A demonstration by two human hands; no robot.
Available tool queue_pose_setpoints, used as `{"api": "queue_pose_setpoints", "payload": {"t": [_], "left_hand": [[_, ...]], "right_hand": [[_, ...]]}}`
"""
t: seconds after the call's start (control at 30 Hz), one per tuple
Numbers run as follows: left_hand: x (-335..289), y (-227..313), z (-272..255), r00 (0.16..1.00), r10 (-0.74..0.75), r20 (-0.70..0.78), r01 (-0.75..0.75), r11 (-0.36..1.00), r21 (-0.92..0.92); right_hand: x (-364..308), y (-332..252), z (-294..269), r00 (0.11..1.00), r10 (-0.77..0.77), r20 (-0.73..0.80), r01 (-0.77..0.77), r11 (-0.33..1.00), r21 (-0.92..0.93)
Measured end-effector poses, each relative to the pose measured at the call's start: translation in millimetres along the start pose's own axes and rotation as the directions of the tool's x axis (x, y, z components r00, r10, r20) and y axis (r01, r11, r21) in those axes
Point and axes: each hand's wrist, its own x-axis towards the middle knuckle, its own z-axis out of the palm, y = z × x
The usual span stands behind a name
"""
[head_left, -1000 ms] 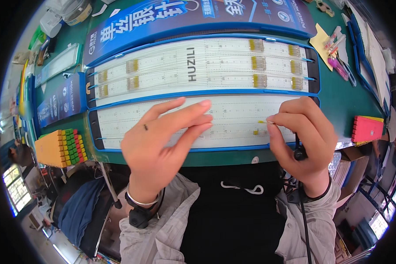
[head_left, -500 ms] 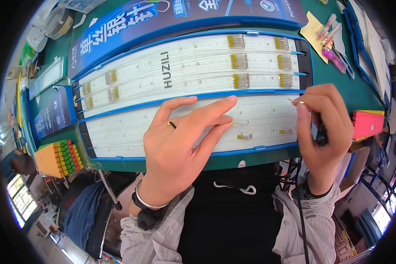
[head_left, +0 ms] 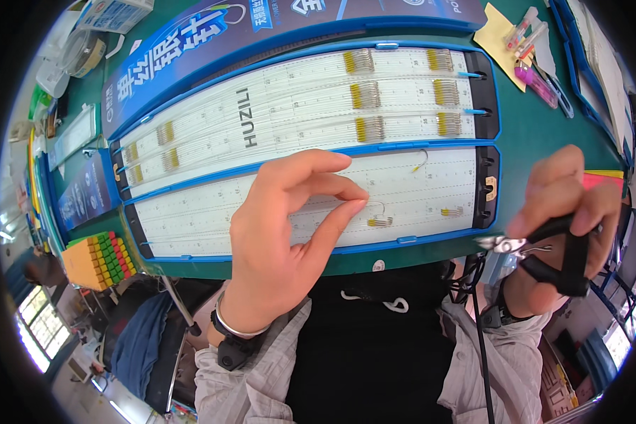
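My left hand (head_left: pixel 283 219) hovers over the lower half of a long, blue-edged, white-lined rig case (head_left: pixel 311 227). Its thumb and forefinger are pinched on a thin fish hook (head_left: pixel 382 206). Just below lies a small bunch of yellow-bound hooks (head_left: pixel 380 222). Off to the right along the tray is another small bunch (head_left: pixel 452 211). A single hook with a yellow binding (head_left: pixel 420 162) shows near the tray's upper edge. My right hand (head_left: pixel 569 212), beyond the case's right end, is closed around black-handled pliers (head_left: pixel 505 244), their silver jaws pointing left.
The upper half of the case holds rows of yellow-bound hooks (head_left: pixel 366 94). Pens and a purple cutter (head_left: pixel 537 83) lie at the far right by a folder. An orange foam block with coloured pieces (head_left: pixel 95 258) stands at the left edge. A blue printed box lid (head_left: pixel 275 35) lies behind.
My right hand has moved right and down, off the case, with pliers now plainly in its grip; the hook it pinched is gone from its fingers. My left hand stays pinched, shifted slightly.
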Motion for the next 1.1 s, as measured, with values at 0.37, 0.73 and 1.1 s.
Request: {"api": "queue_pose_setpoints", "payload": {"t": [0.37,0.73,1.1], "left_hand": [[-5,-2,2,0.998,-0.02,-0.06,0.019,1.0,-0.017],[-6,-5,0,0.999,0.017,-0.049,-0.02,0.998,-0.059],[-15,-21,-22,0.943,0.294,0.156,-0.331,0.876,0.351]], "right_hand": [[-4,33,31,0.948,0.301,0.104,-0.316,0.856,0.409],[-2,29,35,0.962,0.236,0.137,-0.263,0.936,0.234],[-3,21,33,0.952,0.27,0.144,-0.283,0.956,0.082]]}}
